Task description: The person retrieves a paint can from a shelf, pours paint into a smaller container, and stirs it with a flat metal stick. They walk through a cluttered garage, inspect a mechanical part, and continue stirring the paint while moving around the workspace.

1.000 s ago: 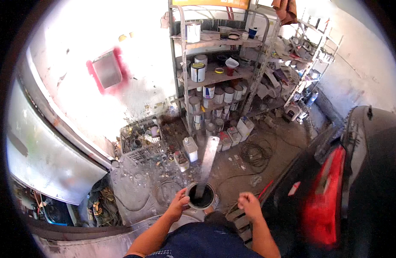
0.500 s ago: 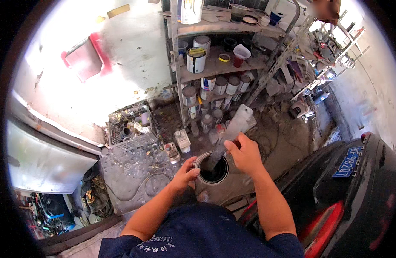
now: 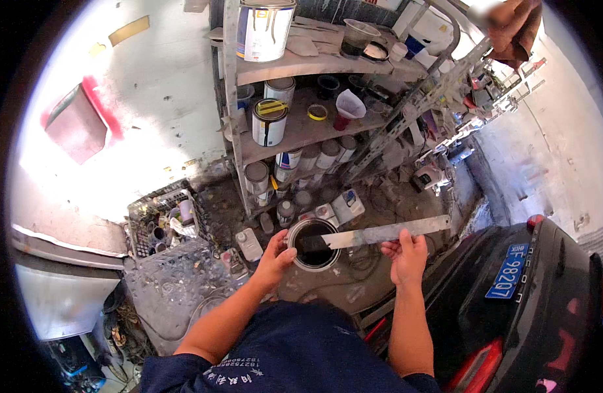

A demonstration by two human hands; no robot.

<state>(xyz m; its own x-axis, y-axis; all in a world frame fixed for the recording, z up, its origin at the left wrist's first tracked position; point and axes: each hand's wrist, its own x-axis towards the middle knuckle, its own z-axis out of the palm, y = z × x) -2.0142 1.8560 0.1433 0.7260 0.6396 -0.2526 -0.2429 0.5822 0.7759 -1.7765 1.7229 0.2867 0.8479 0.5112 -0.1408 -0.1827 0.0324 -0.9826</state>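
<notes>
My left hand (image 3: 276, 260) grips the side of an open round metal paint can (image 3: 316, 267), its fingers at the rim. Dark paint shows inside the can. In my right hand (image 3: 408, 258) is a long, flat mixing stick (image 3: 365, 236), pinched between thumb and fingers. The stick lies nearly level, its paint-blackened left end over or just inside the can's mouth; its exact depth is hard to tell. Its pale, smeared other end reaches out to the right, past my hand.
A metal shelf (image 3: 308, 112) with paint cans and cups stands ahead. Bottles and a white jug (image 3: 249, 245) stand on the floor before it. At left is a crate (image 3: 139, 243) of odds and ends. A dark car (image 3: 472, 265) is close on the right.
The stick has swung from a steep slant to nearly level, and its dark end has come up into sight. My right hand has moved right and turned palm-up. My view has shifted too.
</notes>
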